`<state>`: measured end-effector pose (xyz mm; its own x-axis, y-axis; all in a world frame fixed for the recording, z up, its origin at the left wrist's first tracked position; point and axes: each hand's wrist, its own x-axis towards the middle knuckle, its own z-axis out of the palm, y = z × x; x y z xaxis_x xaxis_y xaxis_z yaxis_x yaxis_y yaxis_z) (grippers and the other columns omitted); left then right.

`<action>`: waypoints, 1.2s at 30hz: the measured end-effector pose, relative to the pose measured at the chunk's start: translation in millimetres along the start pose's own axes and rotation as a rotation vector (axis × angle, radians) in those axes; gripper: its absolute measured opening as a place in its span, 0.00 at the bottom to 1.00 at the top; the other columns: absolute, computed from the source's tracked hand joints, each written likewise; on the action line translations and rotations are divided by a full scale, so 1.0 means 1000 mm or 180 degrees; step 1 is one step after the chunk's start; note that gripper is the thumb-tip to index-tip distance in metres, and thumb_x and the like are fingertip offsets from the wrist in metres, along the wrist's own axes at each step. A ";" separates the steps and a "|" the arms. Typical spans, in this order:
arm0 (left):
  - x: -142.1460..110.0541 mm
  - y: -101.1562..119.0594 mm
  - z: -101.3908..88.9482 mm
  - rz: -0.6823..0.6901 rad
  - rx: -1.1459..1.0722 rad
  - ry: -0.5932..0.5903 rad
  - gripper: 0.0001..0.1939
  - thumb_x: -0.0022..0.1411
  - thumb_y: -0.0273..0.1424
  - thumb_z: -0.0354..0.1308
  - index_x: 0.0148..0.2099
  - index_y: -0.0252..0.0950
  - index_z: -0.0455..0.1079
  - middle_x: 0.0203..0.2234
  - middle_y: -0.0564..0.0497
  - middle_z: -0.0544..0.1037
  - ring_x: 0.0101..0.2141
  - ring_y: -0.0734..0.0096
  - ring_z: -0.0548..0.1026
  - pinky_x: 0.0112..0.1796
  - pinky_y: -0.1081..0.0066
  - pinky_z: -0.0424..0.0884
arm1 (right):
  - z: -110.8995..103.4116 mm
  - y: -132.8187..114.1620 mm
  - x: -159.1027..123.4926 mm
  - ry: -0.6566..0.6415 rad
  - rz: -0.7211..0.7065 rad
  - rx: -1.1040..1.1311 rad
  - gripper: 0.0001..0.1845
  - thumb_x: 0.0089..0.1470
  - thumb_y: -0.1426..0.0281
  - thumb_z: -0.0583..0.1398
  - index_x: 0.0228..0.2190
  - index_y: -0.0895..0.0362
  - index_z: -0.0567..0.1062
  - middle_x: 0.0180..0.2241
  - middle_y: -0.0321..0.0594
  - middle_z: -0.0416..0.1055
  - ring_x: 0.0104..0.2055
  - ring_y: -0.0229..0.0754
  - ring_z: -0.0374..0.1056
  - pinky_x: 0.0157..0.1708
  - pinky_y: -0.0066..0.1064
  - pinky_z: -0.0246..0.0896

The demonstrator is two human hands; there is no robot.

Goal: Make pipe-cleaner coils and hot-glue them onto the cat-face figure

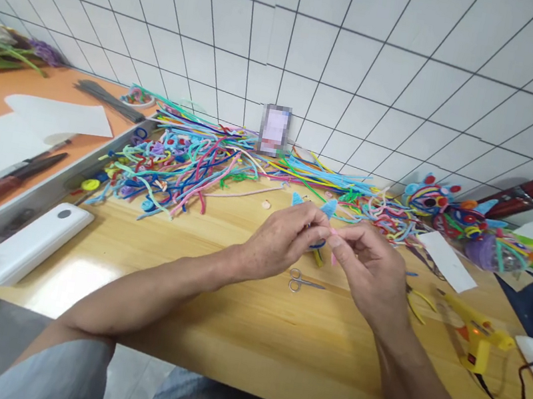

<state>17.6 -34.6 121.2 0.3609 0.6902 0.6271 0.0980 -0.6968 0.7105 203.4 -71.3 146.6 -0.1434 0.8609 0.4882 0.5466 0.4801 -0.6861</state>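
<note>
My left hand (283, 239) is closed around a small pipe-cleaner figure (322, 225) with light blue ear-like tips, a dark blue loop and a yellow end. My right hand (370, 270) pinches a short pink pipe cleaner (333, 257) right against that figure. Both hands meet above the middle of the wooden table (210, 298). Small scissors (301, 281) lie on the table just below my hands.
A big heap of coloured pipe cleaners (191, 164) lies behind. Finished pipe-cleaner figures (451, 212) stand at the right, near a white paper strip (446, 260). A yellow glue gun (476, 330), yellow-handled pliers (417, 301) and a white box (29, 243) also lie here. An orange table (20, 120) stands left.
</note>
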 end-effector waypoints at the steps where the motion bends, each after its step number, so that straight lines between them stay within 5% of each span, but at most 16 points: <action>1: -0.001 0.000 0.003 -0.0130 -0.0168 0.0088 0.11 0.76 0.37 0.54 0.40 0.37 0.70 0.33 0.50 0.77 0.35 0.70 0.74 0.40 0.69 0.71 | 0.002 0.001 -0.001 0.0047 0.0052 0.0071 0.10 0.65 0.65 0.64 0.30 0.53 0.76 0.26 0.34 0.72 0.28 0.39 0.68 0.31 0.34 0.64; 6: -0.003 -0.005 0.009 -0.0679 -0.0763 0.0136 0.12 0.75 0.39 0.56 0.40 0.36 0.70 0.31 0.52 0.75 0.32 0.71 0.71 0.36 0.71 0.69 | 0.005 0.005 -0.001 0.0107 0.0015 -0.0019 0.11 0.65 0.64 0.63 0.30 0.53 0.75 0.27 0.34 0.73 0.28 0.38 0.68 0.30 0.33 0.63; 11: 0.006 -0.009 -0.006 -0.0039 0.0051 -0.0344 0.08 0.74 0.33 0.57 0.40 0.37 0.72 0.33 0.51 0.77 0.35 0.69 0.73 0.41 0.69 0.70 | -0.001 0.005 0.001 0.0110 -0.0519 -0.0731 0.09 0.64 0.69 0.64 0.30 0.53 0.75 0.26 0.34 0.72 0.29 0.39 0.66 0.31 0.33 0.60; 15: 0.008 -0.006 -0.010 0.0170 0.0163 -0.0325 0.08 0.75 0.31 0.55 0.41 0.37 0.72 0.33 0.51 0.77 0.35 0.70 0.74 0.40 0.70 0.70 | -0.002 0.004 0.001 0.0083 -0.0563 -0.0730 0.08 0.65 0.69 0.63 0.31 0.53 0.76 0.26 0.33 0.72 0.29 0.39 0.67 0.32 0.33 0.60; 22: -0.002 -0.001 0.008 -0.0676 -0.0608 0.0167 0.11 0.74 0.37 0.58 0.40 0.36 0.72 0.31 0.52 0.75 0.32 0.71 0.70 0.36 0.70 0.67 | -0.001 0.001 0.002 0.0061 -0.0111 -0.0360 0.08 0.65 0.66 0.63 0.33 0.53 0.77 0.27 0.33 0.74 0.28 0.38 0.69 0.30 0.31 0.62; 25: -0.003 -0.003 0.009 -0.0879 -0.0863 0.0063 0.12 0.75 0.39 0.57 0.42 0.36 0.72 0.32 0.52 0.75 0.32 0.71 0.71 0.36 0.71 0.69 | -0.002 0.002 0.001 0.0057 -0.0082 -0.0418 0.09 0.65 0.66 0.63 0.31 0.54 0.77 0.26 0.33 0.73 0.27 0.37 0.67 0.29 0.31 0.60; 32: 0.003 -0.004 -0.008 0.0278 0.0365 -0.0206 0.06 0.74 0.28 0.57 0.42 0.36 0.73 0.34 0.51 0.77 0.37 0.70 0.74 0.40 0.70 0.69 | -0.001 0.006 0.001 0.0070 -0.0551 -0.0731 0.08 0.65 0.70 0.64 0.32 0.54 0.76 0.27 0.33 0.74 0.29 0.38 0.67 0.32 0.31 0.59; 36: 0.002 -0.001 -0.005 0.0076 0.0115 -0.0101 0.07 0.75 0.28 0.56 0.40 0.36 0.71 0.32 0.53 0.77 0.33 0.73 0.72 0.37 0.73 0.68 | -0.001 0.007 0.002 0.0040 -0.0502 -0.0584 0.06 0.65 0.70 0.64 0.33 0.53 0.77 0.28 0.32 0.76 0.30 0.38 0.69 0.32 0.31 0.60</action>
<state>13.6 -31.4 123.2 0.3928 0.6672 0.6329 0.1223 -0.7200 0.6831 207.5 -66.6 143.6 -0.2292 0.7750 0.5889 0.6590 0.5688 -0.4921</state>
